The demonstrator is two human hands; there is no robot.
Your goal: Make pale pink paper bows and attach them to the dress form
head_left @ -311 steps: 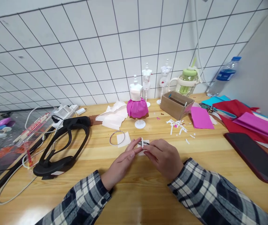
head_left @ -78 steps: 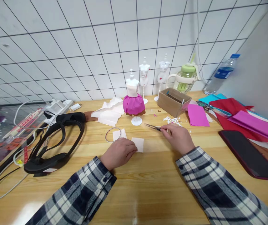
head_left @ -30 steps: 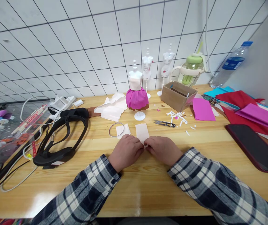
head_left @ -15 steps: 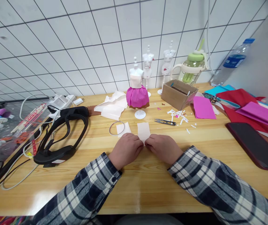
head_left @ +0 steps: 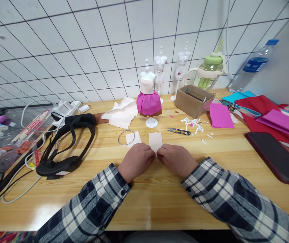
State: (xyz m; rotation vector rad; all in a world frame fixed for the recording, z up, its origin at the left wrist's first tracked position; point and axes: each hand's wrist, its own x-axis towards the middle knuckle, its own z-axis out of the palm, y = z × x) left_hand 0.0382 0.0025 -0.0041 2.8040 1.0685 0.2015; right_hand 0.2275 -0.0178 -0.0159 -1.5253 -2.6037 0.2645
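While the left hand (head_left: 137, 160) and right hand (head_left: 176, 158) pinch the near edge of the pale sheet (head_left: 155, 140) just below frame centre, folding appears under way, the next move likely calling for even pressure.

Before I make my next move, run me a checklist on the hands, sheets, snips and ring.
1. Left hand at the near edge of the sheet: ok.
2. Right hand at that edge too: ok.
3. Snips clear of both hands: ok.
4. Other sheet clear of the ring: not ok, they overlap.
5. Near edge creased evenly: cannot tell, fingers cover it.
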